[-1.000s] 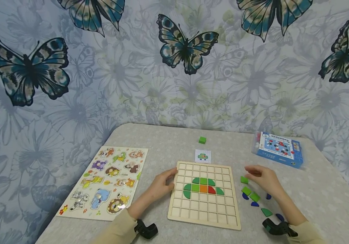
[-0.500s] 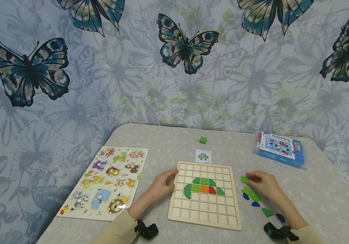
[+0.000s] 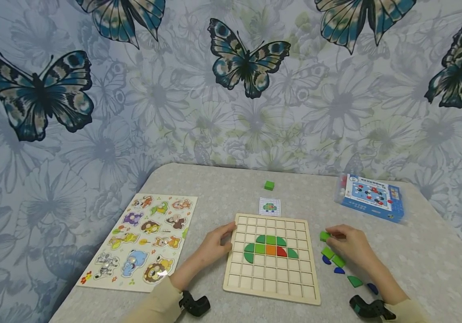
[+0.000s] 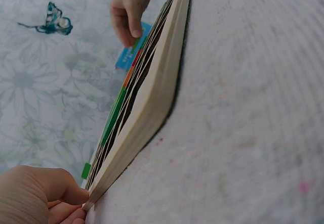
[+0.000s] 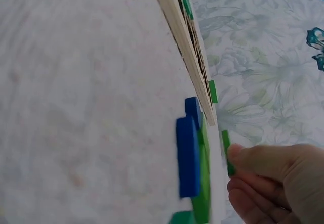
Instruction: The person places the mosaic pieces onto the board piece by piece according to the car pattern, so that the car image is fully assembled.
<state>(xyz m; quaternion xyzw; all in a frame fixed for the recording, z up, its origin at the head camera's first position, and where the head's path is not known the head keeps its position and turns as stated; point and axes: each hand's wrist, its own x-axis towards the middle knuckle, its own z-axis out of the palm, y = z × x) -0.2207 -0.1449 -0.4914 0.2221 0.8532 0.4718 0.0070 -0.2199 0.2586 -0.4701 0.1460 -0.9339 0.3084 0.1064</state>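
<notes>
The fingertips and thumb of my left hand (image 3: 214,242) touch the left edge of a wooden grid board (image 3: 271,282). On the board lie several green pieces, an orange square (image 3: 271,250) and a red quarter circle (image 3: 281,252). To the board's right, my right hand (image 3: 350,246) pinches a green square tile (image 5: 226,140) between thumb and fingers; the tile stands apart from the pieces below it in the right wrist view. Near that hand lie two green squares (image 3: 328,253), blue half circles (image 3: 339,270) and a green quarter circle (image 3: 354,281).
A small pattern card (image 3: 269,207) lies just behind the board, and a green block (image 3: 269,185) sits farther back. An animal puzzle board (image 3: 140,242) is on the left. At the back right stands a blue box (image 3: 372,199). A patterned wall rises behind the table.
My right hand has come down to the farthest green square and pinched it; the tile has shifted slightly up in the head view. My left hand has stayed at the board's edge.
</notes>
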